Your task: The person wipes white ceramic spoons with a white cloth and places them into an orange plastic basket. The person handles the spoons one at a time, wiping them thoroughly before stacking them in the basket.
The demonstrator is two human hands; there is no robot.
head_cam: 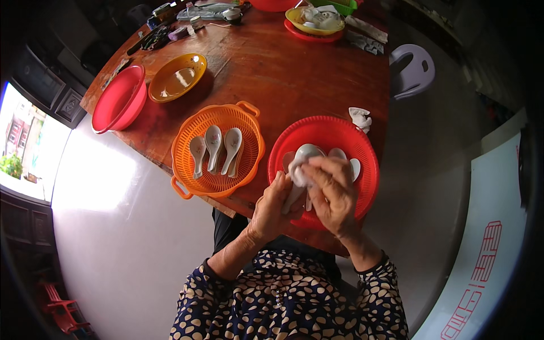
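My left hand [274, 208] grips a white ceramic soup spoon [307, 151] by its handle, bowl pointing away from me. A crumpled white cloth [298, 172] is pinched in my right hand [333, 191] and pressed against that spoon. Both hands are over a red plastic basket [370, 170], where several more white spoons [338, 153] lie, partly covered by my fingers. To the left, an orange plastic colander [182, 155] with two handles holds white spoons [213, 138] with a floral print, stacked in three rows.
A pink basin [117, 102] and an amber bowl [178, 78] stand at the table's left. Beyond the red basket lies a white crumpled cloth [360, 118]. A yellow bowl [314, 27] with contents sits far right on the wooden table [263, 63]. A plastic chair [412, 70] stands beside it.
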